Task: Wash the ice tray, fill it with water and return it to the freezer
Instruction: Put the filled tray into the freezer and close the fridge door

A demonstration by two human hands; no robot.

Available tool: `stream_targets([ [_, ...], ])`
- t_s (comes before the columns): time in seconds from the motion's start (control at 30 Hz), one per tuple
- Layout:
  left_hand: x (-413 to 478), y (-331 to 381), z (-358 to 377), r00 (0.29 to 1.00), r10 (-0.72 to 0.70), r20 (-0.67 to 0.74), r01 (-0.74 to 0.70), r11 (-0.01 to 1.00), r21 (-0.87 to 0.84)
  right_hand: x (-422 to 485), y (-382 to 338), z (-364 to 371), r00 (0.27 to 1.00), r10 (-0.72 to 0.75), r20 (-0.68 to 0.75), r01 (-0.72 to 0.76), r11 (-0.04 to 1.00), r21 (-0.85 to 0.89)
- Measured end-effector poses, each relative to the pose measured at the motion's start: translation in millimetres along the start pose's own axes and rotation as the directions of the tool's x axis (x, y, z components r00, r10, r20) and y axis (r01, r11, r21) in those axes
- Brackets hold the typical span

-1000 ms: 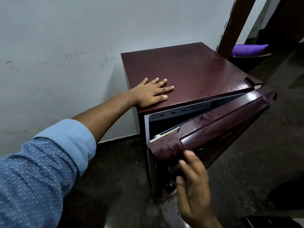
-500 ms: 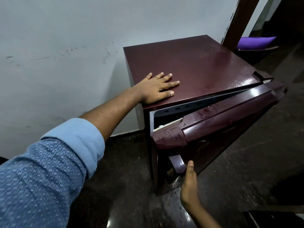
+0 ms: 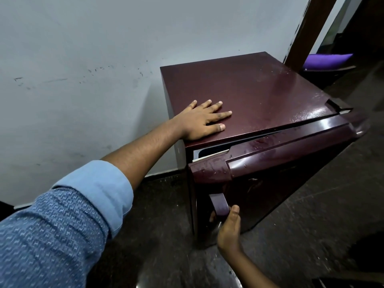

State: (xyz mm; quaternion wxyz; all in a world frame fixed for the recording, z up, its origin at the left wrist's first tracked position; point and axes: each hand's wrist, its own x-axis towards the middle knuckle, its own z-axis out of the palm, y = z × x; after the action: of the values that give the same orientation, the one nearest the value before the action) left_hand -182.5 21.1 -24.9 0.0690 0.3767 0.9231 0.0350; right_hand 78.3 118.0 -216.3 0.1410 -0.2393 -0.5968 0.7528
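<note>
A small maroon fridge (image 3: pixel 259 96) stands on the floor against the wall. Its door (image 3: pixel 291 163) is ajar by a narrow gap (image 3: pixel 209 151) at the top left, where a pale inner edge shows. My left hand (image 3: pixel 199 121) lies flat with straight fingers on the fridge's top near its left front corner. Lower down, my right hand (image 3: pixel 229 231) holds the door handle (image 3: pixel 219 204), with the thumb up along its front and fingers curled behind it. The ice tray is not in view.
A scuffed white wall (image 3: pixel 83 80) runs behind and left of the fridge. Dark stone floor (image 3: pixel 311 235) surrounds it. A brown door frame (image 3: pixel 307 32) and a purple cushion (image 3: pixel 326 59) lie at the back right.
My right hand dropped from the door's top edge to the handle and took hold of it. The door swung inward, narrowing the gap. My left hand stayed on top.
</note>
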Motion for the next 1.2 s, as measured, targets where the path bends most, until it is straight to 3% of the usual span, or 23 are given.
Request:
stream_targets([
  [0.3,0.4,-0.8,1.4,1.000,-0.004,-0.007,0.005,1.000,0.023,16.0,-2.5,40.6,0.972,-0.191,-0.140,0.193,0.981,0.001],
  [0.57,-2.5,2.1,0.5,1.000,-0.011,-0.011,0.011,1.000,0.028,17.0,-2.2,36.9,0.969,-0.235,-0.074,0.232,0.972,-0.047],
  [0.67,-1.4,5.1,-4.5,0.998,-0.031,0.047,0.030,0.999,0.022,17.8,2.1,28.2,0.978,-0.210,0.017,0.211,0.973,-0.090],
  [0.8,0.2,19.5,-16.4,0.977,-0.150,0.152,0.158,0.986,-0.047,27.2,1.1,3.7,0.951,-0.267,0.156,0.299,0.922,-0.246],
  [0.97,-27.0,67.0,-6.3,0.935,-0.349,0.066,0.356,0.920,-0.167,52.1,-33.6,-37.7,0.891,-0.419,0.174,0.451,0.860,-0.239],
  [1.07,-50.0,96.8,1.8,0.908,-0.416,-0.048,0.407,0.904,-0.129,76.7,-80.9,-62.2,0.775,-0.602,0.195,0.630,0.709,-0.316],
  [1.2,-69.5,131.5,21.4,0.867,-0.452,-0.211,0.453,0.890,-0.042,108.1,-148.6,-76.5,0.445,-0.825,0.348,0.825,0.225,-0.519],
])
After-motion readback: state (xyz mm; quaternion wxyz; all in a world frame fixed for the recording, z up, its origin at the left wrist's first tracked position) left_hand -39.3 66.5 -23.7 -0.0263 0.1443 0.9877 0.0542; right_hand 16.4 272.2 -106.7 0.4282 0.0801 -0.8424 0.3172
